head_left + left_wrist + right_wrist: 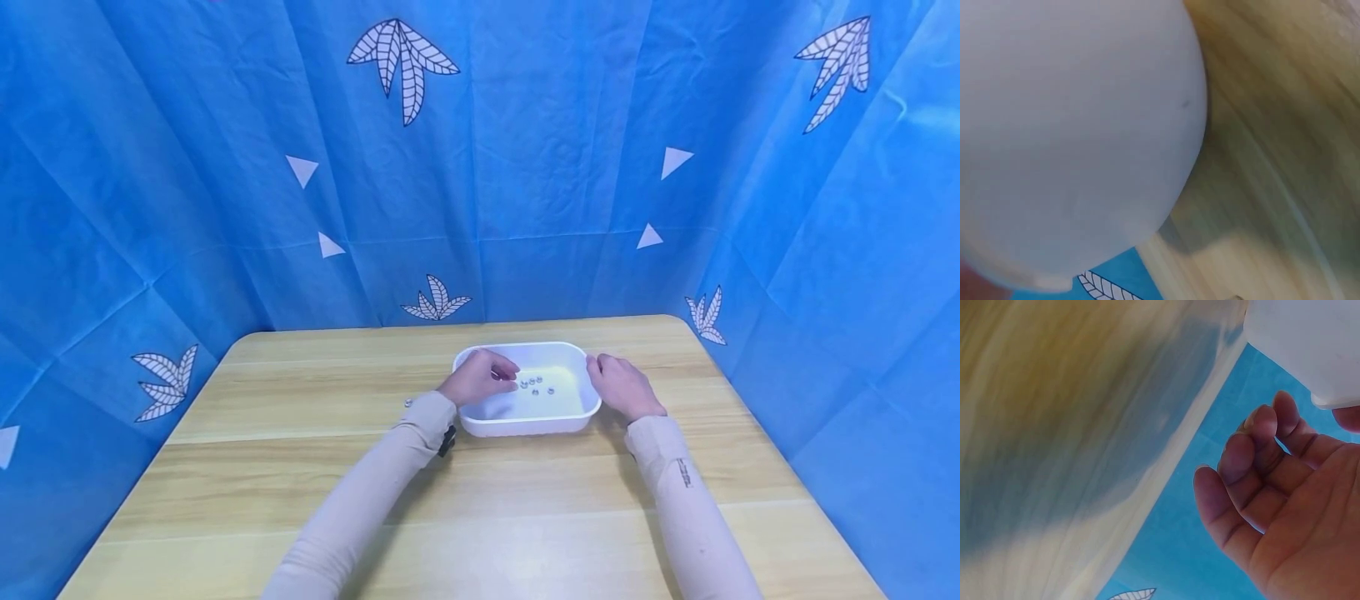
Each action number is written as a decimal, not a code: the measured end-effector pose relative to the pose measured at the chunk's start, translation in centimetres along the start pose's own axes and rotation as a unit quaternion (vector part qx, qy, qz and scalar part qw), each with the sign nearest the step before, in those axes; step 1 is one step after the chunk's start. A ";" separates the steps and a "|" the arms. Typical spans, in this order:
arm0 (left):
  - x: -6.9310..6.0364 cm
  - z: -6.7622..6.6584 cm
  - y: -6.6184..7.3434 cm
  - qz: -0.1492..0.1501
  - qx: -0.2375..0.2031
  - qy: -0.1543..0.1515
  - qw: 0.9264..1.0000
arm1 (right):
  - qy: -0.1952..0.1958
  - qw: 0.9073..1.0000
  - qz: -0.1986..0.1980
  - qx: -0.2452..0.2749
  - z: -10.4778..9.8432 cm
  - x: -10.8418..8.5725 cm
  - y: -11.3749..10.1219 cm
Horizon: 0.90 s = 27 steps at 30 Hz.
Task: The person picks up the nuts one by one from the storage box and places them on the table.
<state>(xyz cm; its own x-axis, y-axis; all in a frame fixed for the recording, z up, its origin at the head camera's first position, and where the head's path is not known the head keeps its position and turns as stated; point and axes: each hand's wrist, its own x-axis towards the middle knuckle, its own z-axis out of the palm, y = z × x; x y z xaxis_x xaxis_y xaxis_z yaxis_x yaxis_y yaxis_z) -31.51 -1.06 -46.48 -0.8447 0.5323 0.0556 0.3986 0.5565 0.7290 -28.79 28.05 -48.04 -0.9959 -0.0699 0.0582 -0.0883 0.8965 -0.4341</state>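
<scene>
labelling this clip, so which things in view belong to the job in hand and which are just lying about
Seem to belong to the job:
white tub
small shiny pieces inside it
probably the similar loose piece left of the tub

Just surroundings:
wooden table
blue patterned curtain

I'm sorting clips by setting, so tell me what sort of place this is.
Probably a makeshift booth for tabletop work: blue leaf-printed sheeting hangs behind and to both sides of a wood-grain table, with a white tub on it.
</scene>
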 end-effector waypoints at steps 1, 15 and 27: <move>0.1 0.2 0.0 0.000 0.001 -0.002 1.000 | 0.000 1.000 0.000 0.000 0.0 0.0 0.0; 1.4 2.0 -0.7 0.010 0.033 0.005 0.999 | -0.004 1.000 0.002 0.000 0.1 0.1 0.2; 1.6 2.9 -1.0 -0.003 0.043 -0.024 0.999 | -0.015 1.000 0.006 0.005 0.2 0.2 0.1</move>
<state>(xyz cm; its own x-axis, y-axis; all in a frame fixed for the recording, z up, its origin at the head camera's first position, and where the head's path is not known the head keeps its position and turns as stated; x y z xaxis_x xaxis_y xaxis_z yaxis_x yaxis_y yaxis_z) -32.25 1.12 -49.04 -0.8296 0.5581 0.0177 0.4256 0.6115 0.6671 -29.00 28.03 -48.23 -0.9971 -0.0723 0.0256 -0.0761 0.8932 -0.4431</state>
